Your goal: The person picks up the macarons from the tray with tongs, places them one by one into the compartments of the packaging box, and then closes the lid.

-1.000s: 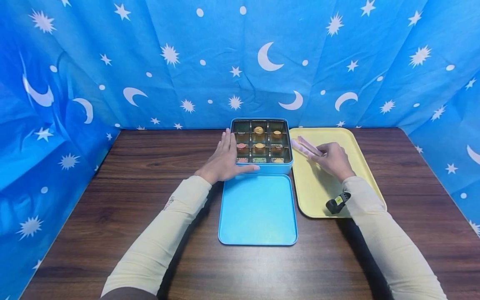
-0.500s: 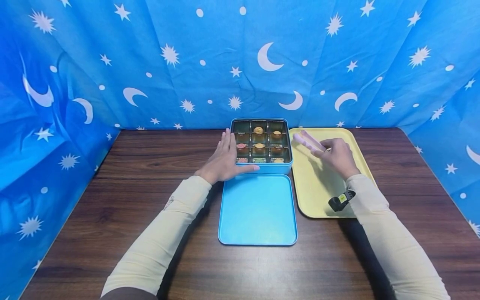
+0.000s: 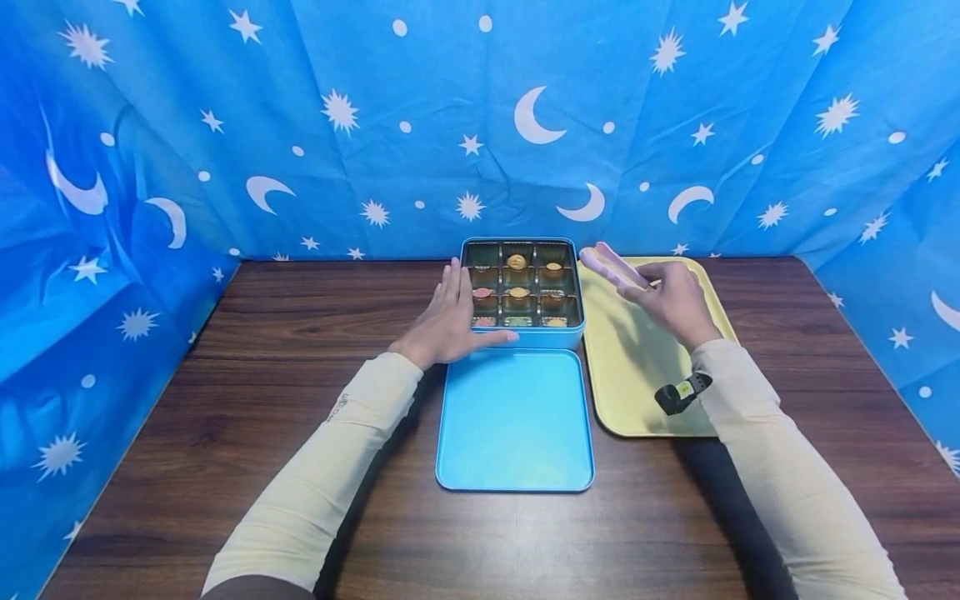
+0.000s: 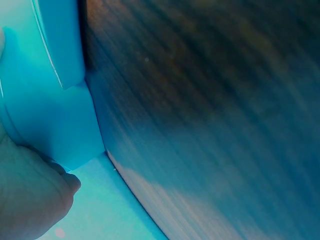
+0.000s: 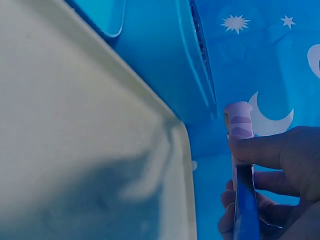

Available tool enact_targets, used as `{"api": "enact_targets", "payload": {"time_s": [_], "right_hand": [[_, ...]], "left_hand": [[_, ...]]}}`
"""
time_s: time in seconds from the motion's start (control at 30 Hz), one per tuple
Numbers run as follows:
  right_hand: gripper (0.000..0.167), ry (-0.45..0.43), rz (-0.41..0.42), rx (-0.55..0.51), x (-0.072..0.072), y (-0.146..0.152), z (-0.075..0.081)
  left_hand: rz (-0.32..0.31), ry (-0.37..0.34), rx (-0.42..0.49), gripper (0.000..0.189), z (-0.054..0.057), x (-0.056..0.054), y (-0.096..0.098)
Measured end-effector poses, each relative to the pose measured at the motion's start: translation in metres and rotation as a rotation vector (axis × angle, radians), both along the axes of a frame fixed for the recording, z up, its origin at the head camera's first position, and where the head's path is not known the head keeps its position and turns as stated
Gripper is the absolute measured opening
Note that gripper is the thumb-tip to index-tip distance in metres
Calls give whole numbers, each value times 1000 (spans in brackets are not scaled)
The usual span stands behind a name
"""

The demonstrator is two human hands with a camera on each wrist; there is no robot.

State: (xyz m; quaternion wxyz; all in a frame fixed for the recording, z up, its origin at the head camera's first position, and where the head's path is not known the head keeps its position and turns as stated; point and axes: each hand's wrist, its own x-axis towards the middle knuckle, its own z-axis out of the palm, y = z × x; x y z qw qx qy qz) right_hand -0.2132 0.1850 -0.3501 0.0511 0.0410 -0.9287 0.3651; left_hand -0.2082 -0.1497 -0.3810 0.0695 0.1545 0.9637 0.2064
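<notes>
My right hand (image 3: 678, 304) pinches a pair of pink tongs (image 3: 615, 268), raised over the far left part of the yellow tray. Their tips point left, beside the tin's back right corner. In the right wrist view a small yellow-brown edge shows between the tong tips (image 5: 240, 120); most of it is hidden. My left hand (image 3: 442, 321) rests against the blue tin (image 3: 551, 336), fingers straight along its left side and thumb along its front. Cookies (image 3: 519, 293) of several colours sit in the tin's divided dark insert.
The yellow tray (image 3: 637, 400) lies right of the tin, close against it. A blue lid (image 3: 515, 425) lies flat in front of the tin on the brown wooden table (image 3: 300, 317). A blue curtain (image 3: 420, 158) with stars and moons hangs behind the table.
My right hand has lifted the tongs up off the tray, and their tips have swung up and left toward the tin's back right corner. My left hand has stayed in place.
</notes>
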Motion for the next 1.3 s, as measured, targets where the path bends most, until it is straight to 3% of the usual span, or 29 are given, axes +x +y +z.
{"api": "enact_targets", "payload": {"time_s": [0.37,0.73,1.0,1.3], "right_hand": [[43,12,35,-5,-6,-23,12],[41,-36,73,-10,-18,-69,21],[34,-1,122,12,-24,-103,19],[34,-29,133,18,-27,-125,12]], "left_hand": [[8,-14,-2,137,0,-1,0],[3,-24,-4,136,1,-1,0],[3,-20,-13,137,1,-2,0],[5,-21,-8,135,2,0,0]]}}
